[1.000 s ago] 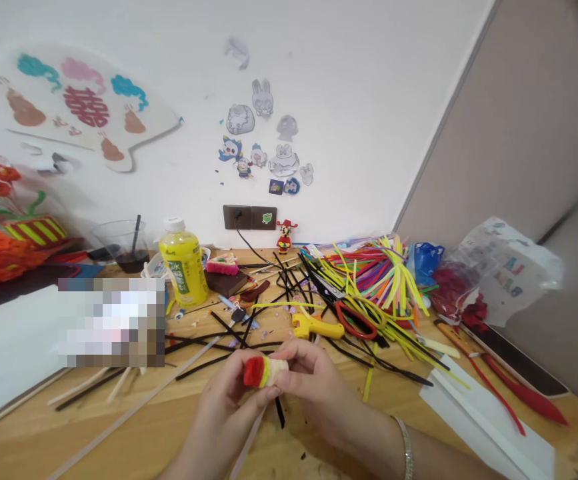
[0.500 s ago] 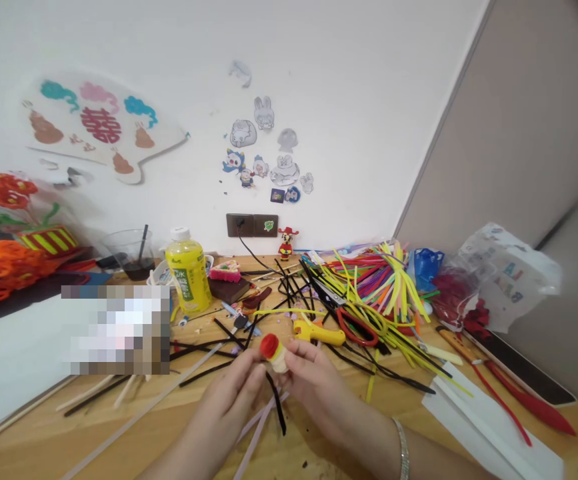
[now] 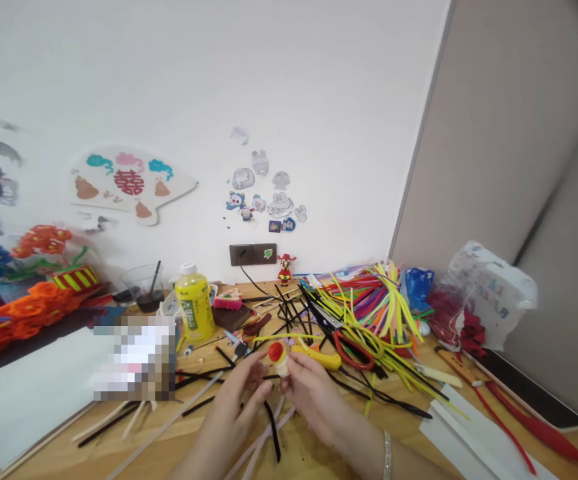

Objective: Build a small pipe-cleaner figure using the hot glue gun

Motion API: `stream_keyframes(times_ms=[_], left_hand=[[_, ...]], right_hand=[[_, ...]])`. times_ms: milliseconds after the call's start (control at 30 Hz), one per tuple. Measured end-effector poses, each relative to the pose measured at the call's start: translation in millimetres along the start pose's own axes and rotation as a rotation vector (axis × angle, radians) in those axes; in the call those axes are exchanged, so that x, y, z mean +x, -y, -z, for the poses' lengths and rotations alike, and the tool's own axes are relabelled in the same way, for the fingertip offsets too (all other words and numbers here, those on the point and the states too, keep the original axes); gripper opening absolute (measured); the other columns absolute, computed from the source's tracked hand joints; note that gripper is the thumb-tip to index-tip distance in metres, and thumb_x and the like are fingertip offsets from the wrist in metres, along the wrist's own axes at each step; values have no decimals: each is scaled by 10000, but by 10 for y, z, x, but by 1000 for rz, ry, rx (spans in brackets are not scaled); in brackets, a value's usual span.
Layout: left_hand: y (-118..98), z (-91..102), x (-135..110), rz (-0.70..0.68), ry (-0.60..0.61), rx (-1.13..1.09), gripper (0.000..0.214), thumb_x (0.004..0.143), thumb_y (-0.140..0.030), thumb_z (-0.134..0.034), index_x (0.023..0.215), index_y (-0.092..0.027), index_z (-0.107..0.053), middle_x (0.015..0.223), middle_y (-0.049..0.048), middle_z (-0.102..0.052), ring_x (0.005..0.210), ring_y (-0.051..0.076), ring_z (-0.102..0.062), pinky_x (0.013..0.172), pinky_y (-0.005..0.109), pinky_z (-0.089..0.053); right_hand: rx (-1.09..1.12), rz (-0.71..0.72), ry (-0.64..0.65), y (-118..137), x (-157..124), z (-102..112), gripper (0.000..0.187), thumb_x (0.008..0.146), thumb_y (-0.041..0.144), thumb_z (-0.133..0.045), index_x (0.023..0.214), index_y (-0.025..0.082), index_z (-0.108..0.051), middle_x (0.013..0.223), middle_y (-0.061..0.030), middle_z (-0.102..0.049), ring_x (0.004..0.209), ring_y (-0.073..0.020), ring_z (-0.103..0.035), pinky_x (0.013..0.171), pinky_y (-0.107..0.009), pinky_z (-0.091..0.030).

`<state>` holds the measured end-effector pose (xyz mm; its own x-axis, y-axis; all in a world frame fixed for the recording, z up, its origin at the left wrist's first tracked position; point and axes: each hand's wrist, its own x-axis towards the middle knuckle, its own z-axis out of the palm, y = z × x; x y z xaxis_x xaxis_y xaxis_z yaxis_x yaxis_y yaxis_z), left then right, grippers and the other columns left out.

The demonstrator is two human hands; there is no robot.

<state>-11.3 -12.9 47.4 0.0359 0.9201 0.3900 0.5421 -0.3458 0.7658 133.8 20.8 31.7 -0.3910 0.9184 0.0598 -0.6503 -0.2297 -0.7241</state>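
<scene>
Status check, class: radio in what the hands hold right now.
Left hand, right hand: pinching a small red-and-cream pipe-cleaner bud. Black pipe cleaner below the hands. Yellow-handled tool just behind.

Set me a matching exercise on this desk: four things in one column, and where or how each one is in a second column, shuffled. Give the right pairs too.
Things:
1. Silver bangle
2. Red-handled scissors
3. Yellow plastic bottle
4. Red-tipped pipe-cleaner piece

Places and states:
A. Lying among yellow pipe cleaners
B. Held between the left hand and the right hand
C. Around the right wrist
D. Standing upright with a white cap

Pairs: 1-C, 2-A, 3-D, 4-B
</scene>
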Motion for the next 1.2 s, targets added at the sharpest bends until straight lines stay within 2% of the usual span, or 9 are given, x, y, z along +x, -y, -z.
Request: stream_keyframes(times_ms=[100, 200, 300, 400, 667, 967, 1067, 1200], left_hand=[[-53, 39, 94, -104, 10, 69, 358, 776, -265, -526, 1131, -219, -546, 1001, 91, -681, 864, 217, -643, 796, 364, -509], [-70, 62, 162, -188, -7, 178, 259, 764, -261, -539, 1005, -240, -629, 979, 81, -701, 900, 225, -640, 817, 366, -500], [-35, 47, 182, -186, -24, 223, 215, 753, -252, -536, 927, -233, -661, 909, 80, -725, 837, 222, -662, 781, 359, -517], [32, 15, 162, -169, -33, 244, 231, 750, -251, -540, 949, -232, -656, 934, 83, -728, 831, 221, -671, 771, 355, -523], [63, 3, 81, -189, 19, 248, 217, 809, -241, -495, 955, -246, -655, 960, 67, -718, 890, 214, -652, 812, 330, -501], [96, 29, 56, -214, 68, 193, 212, 790, -267, -525, 945, -244, -667, 959, 59, -722, 887, 218, -652, 807, 311, -497], [132, 24, 88, -191, 48, 161, 203, 761, -299, -545, 903, -226, -671, 914, 62, -729, 844, 222, -661, 761, 321, -519], [138, 5, 116, -129, 3, 121, 236, 756, -303, -551, 942, -195, -646, 950, 83, -717, 861, 225, -659, 768, 342, -522]], right_hand=[[-158, 22, 44, 33, -22, -27, 280, 666, 359, -718, 841, 155, -636, 832, -24, -613, 725, -125, -556, 693, -246, -421], [-308, 11, 35, 46, -22, -8, 322, 661, 426, -705, 824, 163, -615, 793, -9, -606, 741, -138, -578, 715, -269, -432], [-421, 16, 29, 39, 20, 49, 362, 650, 493, -682, 797, 179, -577, 740, 10, -593, 690, -136, -590, 656, -267, -447], [-474, 35, 51, 37, 78, 102, 392, 612, 519, -691, 746, 175, -560, 676, 24, -587, 584, -119, -575, 590, -257, -444], [-571, 77, 88, 86, 109, 148, 301, 616, 408, -719, 706, 152, -589, 600, 38, -572, 533, -101, -536, 569, -251, -439], [-672, 77, 145, 125, 138, 215, 224, 629, 322, -717, 723, 142, -624, 608, 22, -605, 538, -114, -555, 549, -249, -441], [-692, 108, 147, 106, 149, 213, 208, 656, 309, -694, 754, 146, -609, 653, 12, -613, 584, -126, -575, 592, -264, -460], [-733, 200, 125, 42, 158, 217, 141, 702, 256, -648, 792, 162, -592, 736, 2, -612, 714, -147, -587, 692, -275, -454]])
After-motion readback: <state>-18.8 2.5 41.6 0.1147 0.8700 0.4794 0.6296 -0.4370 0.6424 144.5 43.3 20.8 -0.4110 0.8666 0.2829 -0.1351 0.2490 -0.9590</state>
